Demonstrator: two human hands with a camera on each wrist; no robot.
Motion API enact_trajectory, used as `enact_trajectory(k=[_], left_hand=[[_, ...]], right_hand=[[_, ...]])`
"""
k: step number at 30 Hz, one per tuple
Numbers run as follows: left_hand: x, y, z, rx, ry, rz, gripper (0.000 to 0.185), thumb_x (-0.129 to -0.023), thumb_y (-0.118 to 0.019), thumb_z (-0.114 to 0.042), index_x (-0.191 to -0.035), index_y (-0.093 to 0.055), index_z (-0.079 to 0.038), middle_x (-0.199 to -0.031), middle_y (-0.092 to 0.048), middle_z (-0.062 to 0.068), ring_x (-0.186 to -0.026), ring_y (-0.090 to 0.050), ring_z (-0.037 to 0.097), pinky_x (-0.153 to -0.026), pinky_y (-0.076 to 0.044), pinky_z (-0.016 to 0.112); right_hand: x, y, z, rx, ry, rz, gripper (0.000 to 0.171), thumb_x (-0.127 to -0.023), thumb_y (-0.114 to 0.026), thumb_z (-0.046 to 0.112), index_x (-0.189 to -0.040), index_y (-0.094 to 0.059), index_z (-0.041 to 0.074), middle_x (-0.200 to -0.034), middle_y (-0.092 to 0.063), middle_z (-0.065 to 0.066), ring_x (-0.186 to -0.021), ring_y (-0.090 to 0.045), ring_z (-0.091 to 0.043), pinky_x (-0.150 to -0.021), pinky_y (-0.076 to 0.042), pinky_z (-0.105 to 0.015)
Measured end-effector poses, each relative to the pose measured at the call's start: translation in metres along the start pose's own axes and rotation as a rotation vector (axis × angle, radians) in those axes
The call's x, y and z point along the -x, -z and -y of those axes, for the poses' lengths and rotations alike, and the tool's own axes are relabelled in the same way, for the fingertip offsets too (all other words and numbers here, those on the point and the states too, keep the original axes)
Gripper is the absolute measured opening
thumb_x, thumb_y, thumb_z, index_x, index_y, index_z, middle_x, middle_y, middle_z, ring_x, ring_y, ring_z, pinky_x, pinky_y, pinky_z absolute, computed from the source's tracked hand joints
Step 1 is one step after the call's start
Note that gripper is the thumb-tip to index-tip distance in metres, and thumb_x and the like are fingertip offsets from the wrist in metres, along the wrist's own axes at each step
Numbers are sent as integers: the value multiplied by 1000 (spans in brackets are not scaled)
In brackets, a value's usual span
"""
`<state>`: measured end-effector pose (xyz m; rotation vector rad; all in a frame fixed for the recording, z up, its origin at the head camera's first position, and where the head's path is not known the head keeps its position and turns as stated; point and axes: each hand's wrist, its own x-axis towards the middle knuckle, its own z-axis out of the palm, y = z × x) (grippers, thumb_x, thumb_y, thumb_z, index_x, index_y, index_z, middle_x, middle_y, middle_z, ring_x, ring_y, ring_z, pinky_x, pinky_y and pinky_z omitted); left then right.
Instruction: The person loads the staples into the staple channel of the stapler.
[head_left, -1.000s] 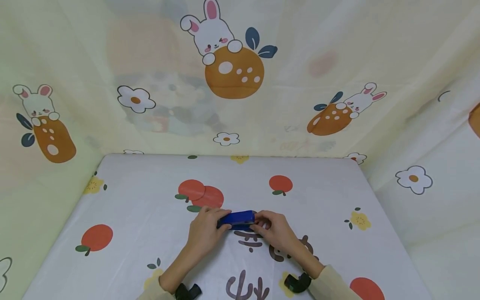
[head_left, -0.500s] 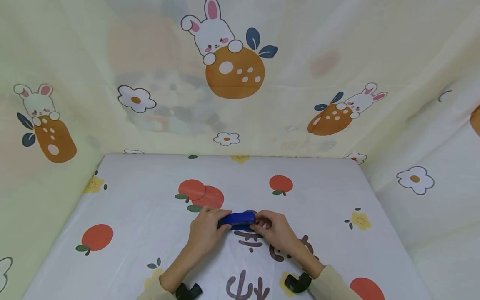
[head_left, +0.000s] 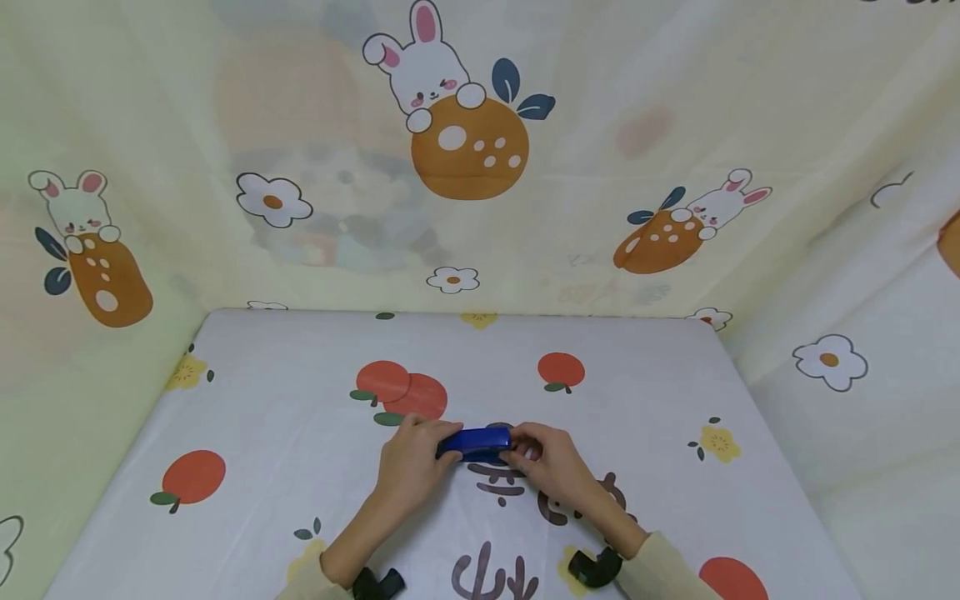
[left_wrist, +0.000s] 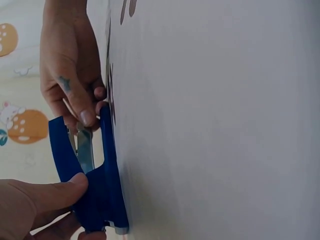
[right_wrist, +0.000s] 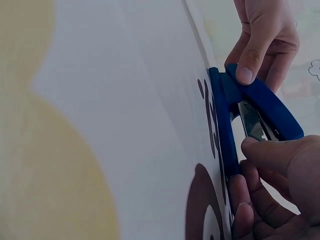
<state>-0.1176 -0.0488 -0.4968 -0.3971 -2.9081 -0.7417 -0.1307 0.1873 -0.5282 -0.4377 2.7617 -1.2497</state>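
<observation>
A blue stapler (head_left: 476, 442) is between both hands, its long base (right_wrist: 224, 127) along the tabletop. Its top cover (left_wrist: 64, 152) stands raised at an angle, apart from the metal magazine (left_wrist: 85, 150) beneath. My left hand (head_left: 407, 462) grips the hinge end, with the thumb (left_wrist: 62, 192) on the blue side. At the front end my right hand (head_left: 553, 461) pinches the stapler. The right thumb (right_wrist: 272, 154) touches the magazine's tip, and other fingers lie at the end of the base. Whether staples are inside is hidden.
A white cloth printed with fruit and flowers covers the table (head_left: 637, 400). Pale curtains (head_left: 525, 233) with rabbit prints hang behind and at both sides. Black straps (head_left: 596, 567) sit near both wrists.
The stapler's top cover has come down slightly in the head view, and the gap beneath it shows less. Both hands stay in nearly the same place.
</observation>
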Motion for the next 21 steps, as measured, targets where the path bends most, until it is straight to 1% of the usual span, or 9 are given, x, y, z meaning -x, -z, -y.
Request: enact_trajectory(k=[5, 8, 11, 15, 19, 21], left_hand=[[-1, 0, 0, -19, -9, 6, 40, -80, -81, -30, -119, -72, -24, -111, -75, -5, -99, -56, 16, -67, -54, 29], [-1, 0, 0, -6, -15, 14, 40, -80, -81, -29, -118, -72, -23, -112, -74, -4, -99, -55, 16, -71, -54, 29], [-1, 1, 2, 36, -31, 25, 44, -79, -81, -27, -121, -70, -19, -115, -73, -1, -102, -54, 18, -78, -54, 32], [1, 3, 11, 96, -69, 29, 54, -80, -81, -29, -130, -63, -16, -127, -67, 4, -113, -56, 23, -93, -54, 40], [10, 9, 27, 146, -92, 11, 58, -86, -75, -33, -137, -57, -15, -139, -59, 7, -126, -53, 30, -105, -48, 47], [15, 15, 34, 154, -75, -2, 58, -90, -71, -35, -141, -53, -15, -145, -54, 8, -131, -49, 34, -108, -45, 51]], right_hand=[[1, 0, 0, 3, -8, -9, 21, -84, -78, 23, -104, -70, 25, -82, -63, 13, -71, -54, -5, -61, -49, -17], [1, 0, 1, 4, -2, -11, 22, -84, -78, 23, -104, -70, 24, -84, -63, 12, -73, -55, -5, -63, -49, -17], [1, 1, 1, 8, 25, -7, 23, -84, -77, 22, -106, -69, 22, -88, -63, 11, -76, -56, -5, -64, -50, -17], [2, 5, 1, 12, 65, 2, 27, -85, -77, 21, -110, -67, 19, -92, -65, 8, -79, -59, -6, -67, -54, -19], [6, 12, 2, 48, 88, 2, 32, -86, -76, 23, -115, -64, 16, -97, -67, 5, -82, -61, -8, -70, -56, -23], [10, 18, 4, 89, 89, -5, 36, -86, -76, 24, -118, -63, 15, -99, -67, 4, -85, -62, -10, -73, -57, -24]])
